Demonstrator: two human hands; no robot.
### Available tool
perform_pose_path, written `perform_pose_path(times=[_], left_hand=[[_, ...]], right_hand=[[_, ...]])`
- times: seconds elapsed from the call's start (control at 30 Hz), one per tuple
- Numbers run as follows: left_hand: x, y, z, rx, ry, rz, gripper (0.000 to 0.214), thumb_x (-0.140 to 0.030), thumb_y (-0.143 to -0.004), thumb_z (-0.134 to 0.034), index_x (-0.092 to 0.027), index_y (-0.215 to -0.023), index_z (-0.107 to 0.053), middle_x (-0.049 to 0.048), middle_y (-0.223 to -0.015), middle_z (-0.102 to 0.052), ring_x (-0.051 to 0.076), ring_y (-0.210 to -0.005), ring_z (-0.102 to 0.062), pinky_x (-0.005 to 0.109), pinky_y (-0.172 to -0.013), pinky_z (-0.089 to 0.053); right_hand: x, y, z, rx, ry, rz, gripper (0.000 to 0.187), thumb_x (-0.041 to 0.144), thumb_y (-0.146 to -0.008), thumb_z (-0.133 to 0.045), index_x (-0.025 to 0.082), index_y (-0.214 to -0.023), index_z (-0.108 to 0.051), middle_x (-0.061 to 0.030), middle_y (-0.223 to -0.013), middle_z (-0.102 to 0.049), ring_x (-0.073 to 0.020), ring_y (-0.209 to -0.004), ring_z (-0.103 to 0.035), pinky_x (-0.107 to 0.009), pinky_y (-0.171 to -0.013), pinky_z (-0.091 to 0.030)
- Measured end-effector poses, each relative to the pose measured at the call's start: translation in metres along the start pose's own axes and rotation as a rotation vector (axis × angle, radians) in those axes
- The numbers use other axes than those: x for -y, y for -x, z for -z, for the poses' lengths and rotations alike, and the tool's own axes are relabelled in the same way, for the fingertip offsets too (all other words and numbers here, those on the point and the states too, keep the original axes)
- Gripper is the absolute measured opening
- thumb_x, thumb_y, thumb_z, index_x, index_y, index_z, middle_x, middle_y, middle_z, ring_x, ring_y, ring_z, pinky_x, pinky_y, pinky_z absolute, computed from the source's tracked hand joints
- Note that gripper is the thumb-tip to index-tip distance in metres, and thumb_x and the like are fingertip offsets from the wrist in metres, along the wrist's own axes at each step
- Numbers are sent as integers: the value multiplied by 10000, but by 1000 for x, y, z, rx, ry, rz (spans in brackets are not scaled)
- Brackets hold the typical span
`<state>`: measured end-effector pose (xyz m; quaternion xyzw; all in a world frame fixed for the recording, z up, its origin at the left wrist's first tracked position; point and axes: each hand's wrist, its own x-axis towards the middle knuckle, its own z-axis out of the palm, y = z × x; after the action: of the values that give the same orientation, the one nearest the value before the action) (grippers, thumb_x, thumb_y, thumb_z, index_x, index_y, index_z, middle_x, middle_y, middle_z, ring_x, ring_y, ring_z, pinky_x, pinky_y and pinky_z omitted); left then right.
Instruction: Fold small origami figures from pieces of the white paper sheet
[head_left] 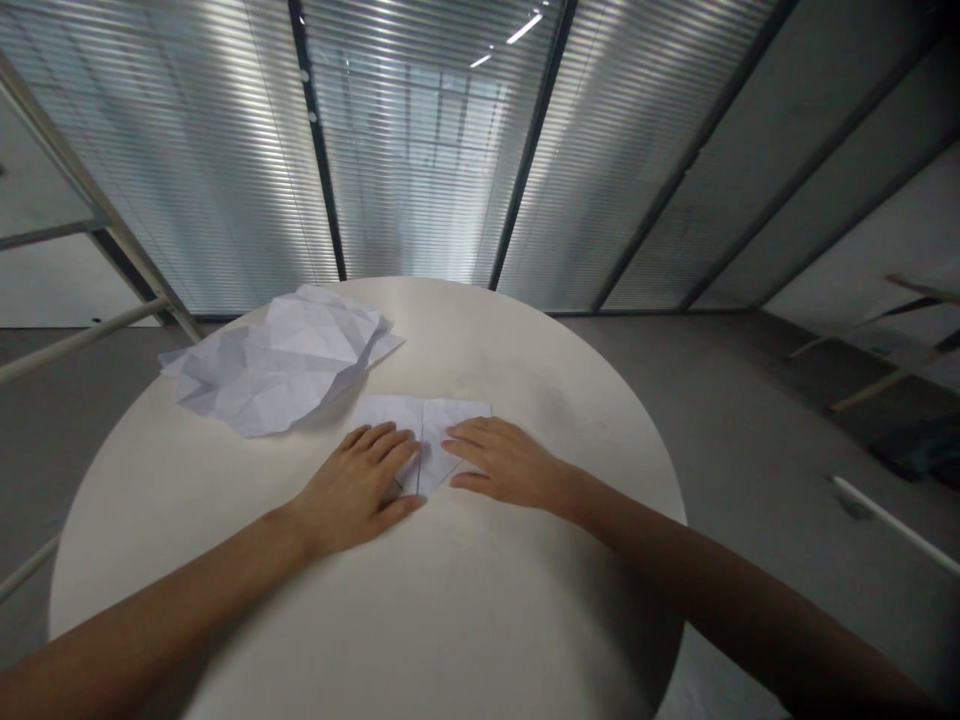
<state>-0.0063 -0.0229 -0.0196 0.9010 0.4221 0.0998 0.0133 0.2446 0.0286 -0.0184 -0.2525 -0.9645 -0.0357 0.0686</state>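
A folded sheet of white paper lies flat on the round white table, with a crease down its middle and slanted lower edges. My left hand rests on its left half, fingers stretched out and palm down. On the right half lie the fingers of my right hand, also extended, with the thumb a little apart near the lower edge. Both hands hide parts of the paper. Neither hand grips it.
Creased, opened-out white paper is heaped at the table's back left. Behind the table stand glass panels with blinds. A pale metal frame is at the left, and furniture legs show at the right.
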Motion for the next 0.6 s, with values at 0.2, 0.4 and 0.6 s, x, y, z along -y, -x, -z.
perform_pose_path(times=[0.2,0.4,0.6], left_hand=[[10,0,9,50,-6,-122,499,-558,-882,-428,-223,-1246,-497,100,-1343,-495,307,-1249,-432,479,-1009,-382],[23,-7,11,18,33,-198,338,-422,-929,-430,-265,-1192,-571,60,-1250,-580,236,-1128,-526,413,-943,-432],[33,-31,6,5,55,-156,232,-202,-913,-475,-269,-988,-684,22,-1046,-667,177,-976,-572,335,-879,-442]], right_hand=[[-5,-5,2,-11,-11,48,326,361,-922,-494,169,-1163,-600,-84,-1208,-630,-223,-1073,-577,-399,-969,-413],[-16,-18,6,-67,-201,-142,281,429,-872,-561,184,-854,-698,-66,-1132,-665,-210,-1060,-579,-353,-930,-433],[-31,-39,-5,-115,-180,-278,485,344,-805,-663,178,-1242,-534,-108,-1313,-540,-230,-1214,-475,-388,-1022,-349]])
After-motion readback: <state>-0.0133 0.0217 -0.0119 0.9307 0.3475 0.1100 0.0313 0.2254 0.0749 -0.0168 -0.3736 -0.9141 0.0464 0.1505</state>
